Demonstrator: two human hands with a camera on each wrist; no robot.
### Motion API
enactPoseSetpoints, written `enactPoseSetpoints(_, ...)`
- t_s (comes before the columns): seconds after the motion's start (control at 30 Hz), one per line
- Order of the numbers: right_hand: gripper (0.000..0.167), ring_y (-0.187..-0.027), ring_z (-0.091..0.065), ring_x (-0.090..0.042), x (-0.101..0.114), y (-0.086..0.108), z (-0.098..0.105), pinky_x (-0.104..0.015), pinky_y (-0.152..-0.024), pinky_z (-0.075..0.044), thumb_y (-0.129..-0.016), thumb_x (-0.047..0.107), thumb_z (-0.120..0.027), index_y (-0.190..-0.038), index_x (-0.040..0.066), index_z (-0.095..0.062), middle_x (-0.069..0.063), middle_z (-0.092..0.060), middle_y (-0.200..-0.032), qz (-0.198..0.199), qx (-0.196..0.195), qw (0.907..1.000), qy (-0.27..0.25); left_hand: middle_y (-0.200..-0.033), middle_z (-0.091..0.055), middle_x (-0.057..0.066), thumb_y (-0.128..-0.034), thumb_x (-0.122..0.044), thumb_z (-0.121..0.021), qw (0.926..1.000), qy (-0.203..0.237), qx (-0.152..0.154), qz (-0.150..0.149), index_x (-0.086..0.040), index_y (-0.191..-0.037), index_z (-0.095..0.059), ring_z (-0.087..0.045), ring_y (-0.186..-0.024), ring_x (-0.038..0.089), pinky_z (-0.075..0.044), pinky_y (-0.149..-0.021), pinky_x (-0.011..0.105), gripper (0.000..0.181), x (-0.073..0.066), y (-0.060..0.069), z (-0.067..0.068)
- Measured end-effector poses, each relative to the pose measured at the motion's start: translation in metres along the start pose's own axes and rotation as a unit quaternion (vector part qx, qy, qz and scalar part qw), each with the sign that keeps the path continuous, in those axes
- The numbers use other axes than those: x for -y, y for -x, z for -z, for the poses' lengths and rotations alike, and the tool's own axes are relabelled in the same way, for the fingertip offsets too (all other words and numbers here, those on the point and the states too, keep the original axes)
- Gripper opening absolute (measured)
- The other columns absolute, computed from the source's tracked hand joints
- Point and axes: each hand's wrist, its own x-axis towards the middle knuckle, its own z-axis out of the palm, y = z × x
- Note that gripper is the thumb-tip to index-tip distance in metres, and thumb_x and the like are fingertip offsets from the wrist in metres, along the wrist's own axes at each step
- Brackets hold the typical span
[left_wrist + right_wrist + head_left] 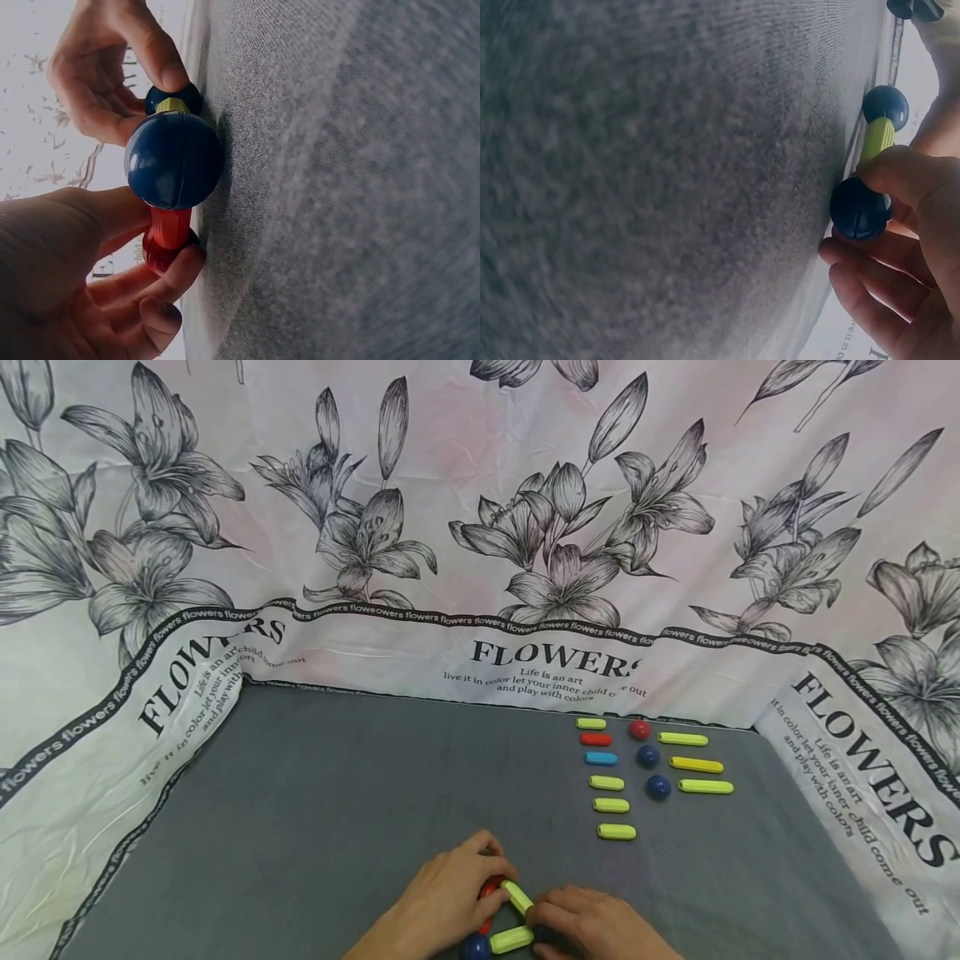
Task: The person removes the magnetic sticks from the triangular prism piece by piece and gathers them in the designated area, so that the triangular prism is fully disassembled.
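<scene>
A triangle of rods and balls lies at the front edge of the head view. Its parts are a red rod (170,227), two yellow-green rods (512,940), a red ball (159,256) and two blue balls. My left hand (444,893) holds the red ball corner, with the thumb along the red rod. At the opposite corner, my right hand (592,922) pinches a blue ball (859,210), its thumb by the rod's end. The other blue ball (175,160) sits at the near corner, untouched by fingers. From above, the right hand hides its ball.
Right of centre, short rods (611,806) form a column: yellow-green, red and blue. Beside them stand a red ball (639,729), two blue balls (658,787) and longer yellow and yellow-green rods (696,765). A flower-printed cloth (360,652) borders the grey table surface (337,793).
</scene>
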Motion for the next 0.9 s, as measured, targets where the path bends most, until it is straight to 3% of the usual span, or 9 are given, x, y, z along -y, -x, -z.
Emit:
enactPoseSetpoints(0.63,0.014,-0.089,-0.058,0.006,0.0032,-0.0025,-0.0070,-0.020,-0.068,-0.052,-0.102,0.031,-0.074,-0.116,0.030,-0.072,0.019,-0.066,-0.106,-0.033,-0.031,0.9988,-0.017,-0.114,-0.056,-0.013,-0.0994,-0.027,-0.077,0.9999,0.001,-0.008,0.009,-0.030,-0.113,-0.079,-0.054,-0.074,-0.002,-0.048,-0.064,0.022,0.014,0.0011,-0.0006,-0.0016)
enactPoseSetpoints(0.9,0.011,-0.085,-0.054,0.006,0.0038,-0.0040,-0.0041,-0.018,-0.066,-0.050,-0.102,0.031,-0.074,-0.113,0.029,-0.074,0.019,-0.064,-0.103,-0.023,-0.028,0.9993,-0.006,-0.114,-0.056,-0.013,-0.0995,-0.027,-0.077,0.9999,0.006,-0.008,0.009,-0.030,-0.112,-0.079,-0.054,-0.075,-0.002,-0.049,-0.065,0.022,0.013,0.0013,-0.0003,-0.0019)
